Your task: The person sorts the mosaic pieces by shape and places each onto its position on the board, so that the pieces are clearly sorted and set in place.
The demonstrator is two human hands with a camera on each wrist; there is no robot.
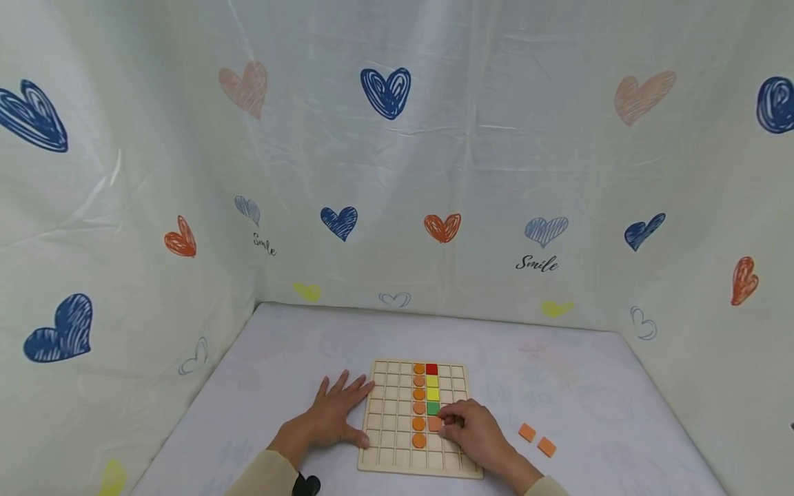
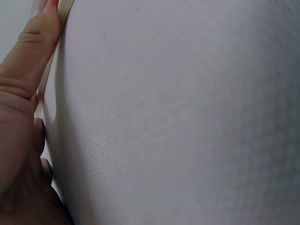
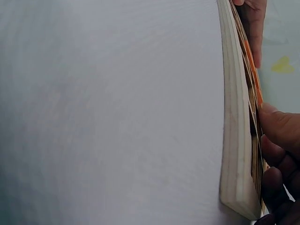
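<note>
A wooden grid board (image 1: 387, 458) lies flat on the table. One of its columns holds several orange discs (image 1: 419, 394). Beside them run a red square tile (image 1: 431, 369), two yellow square tiles (image 1: 432, 388) and a green square tile (image 1: 433, 408). Just below the green one, my right hand (image 1: 477, 430) pinches an orange square tile (image 1: 435, 424) at its right side, over the same column. My left hand (image 1: 331, 415) has its fingers spread, with the thumb and fingertips against the board's left edge. In the left wrist view, the left thumb (image 2: 30, 51) touches the board's edge.
Two loose orange square tiles (image 1: 537, 440) lie on the table right of the board, near the right wrist. A white curtain (image 1: 397, 165) printed with hearts hangs behind and on both sides of the white table (image 1: 298, 337).
</note>
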